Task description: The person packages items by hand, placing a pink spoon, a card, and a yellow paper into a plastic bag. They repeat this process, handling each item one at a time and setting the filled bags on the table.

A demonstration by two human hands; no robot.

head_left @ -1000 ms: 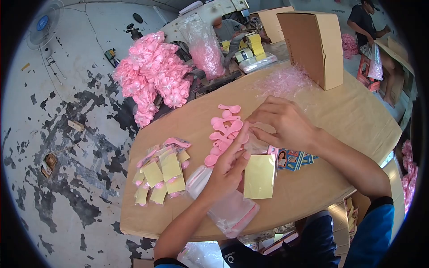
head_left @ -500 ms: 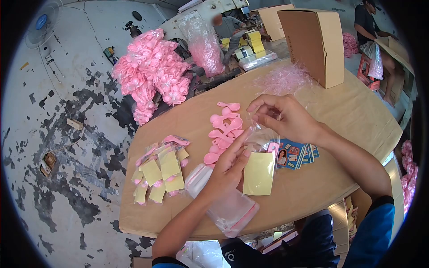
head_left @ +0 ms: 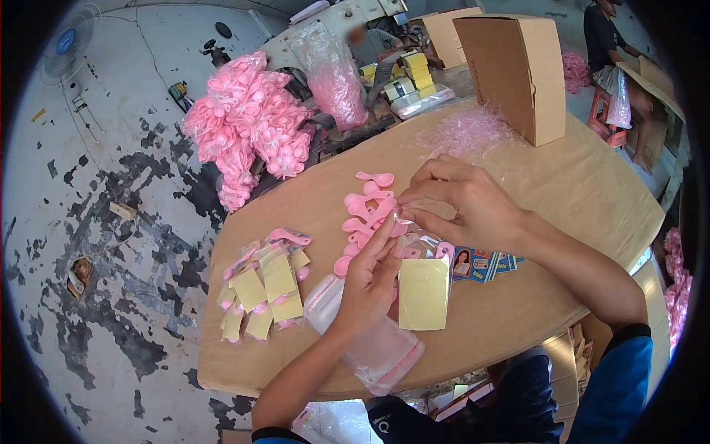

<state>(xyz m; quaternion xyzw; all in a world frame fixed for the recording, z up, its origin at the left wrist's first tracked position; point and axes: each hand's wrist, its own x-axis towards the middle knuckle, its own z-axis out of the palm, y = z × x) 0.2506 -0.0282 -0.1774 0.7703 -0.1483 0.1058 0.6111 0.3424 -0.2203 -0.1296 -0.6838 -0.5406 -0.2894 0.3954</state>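
A clear plastic bag with a yellow card [head_left: 424,294] and a pink spoon inside hangs below my hands. My left hand [head_left: 370,275] pinches the bag's upper left edge. My right hand [head_left: 462,203] is closed on the bag's top edge, its fingertips close to my left fingers. Behind my left hand lie loose pink spoons [head_left: 358,209]. Blue printed cards [head_left: 481,265] are fanned out at the right of the bag. Under my left forearm is a stack of flat clear bags [head_left: 384,351]. Filled bags with yellow cards [head_left: 251,288] are piled on the left.
Bundles of bagged pink spoons [head_left: 248,118] stand beyond the table [head_left: 288,207]. An upright cardboard box [head_left: 510,78] and pink plastic shreds [head_left: 473,132] are at the table's back. A person [head_left: 610,52] sits at the far right; another person is partly visible behind the machine.
My right hand has moved left and slightly down, bringing its fingertips to my left fingers. The bag's top is now gathered between them, and the yellow card faces the camera more fully.
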